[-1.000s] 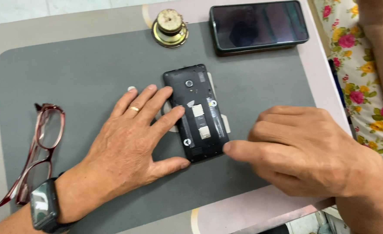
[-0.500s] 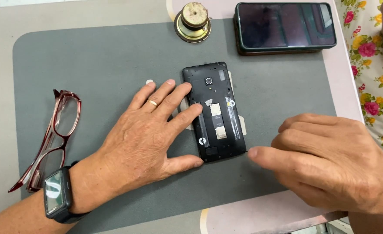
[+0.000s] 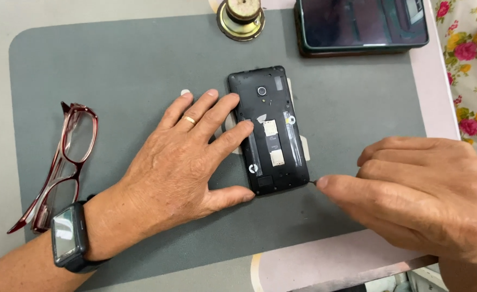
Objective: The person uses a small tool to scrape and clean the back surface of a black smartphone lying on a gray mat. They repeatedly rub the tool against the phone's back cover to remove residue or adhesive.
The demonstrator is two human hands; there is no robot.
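Note:
A black phone with its back cover off lies face down on the grey mat, its card slots and camera lens showing. My left hand lies flat beside it, with the index finger on the phone's left part and the thumb against its bottom edge, holding it steady. A ring sits on one finger and a dark smartwatch on the wrist. My right hand is at the phone's lower right corner, its fingers pinched on a thin dark tool whose tip just shows beside that corner.
Red-framed glasses lie folded at the mat's left edge. A round brass object stands at the back centre. A second, dark-screened phone lies at the back right. Floral cloth runs along the right side.
My right fingertips have drawn slightly back from the phone's lower right corner, so the tool tip shows. The left hand stays on the phone. The view has shifted.

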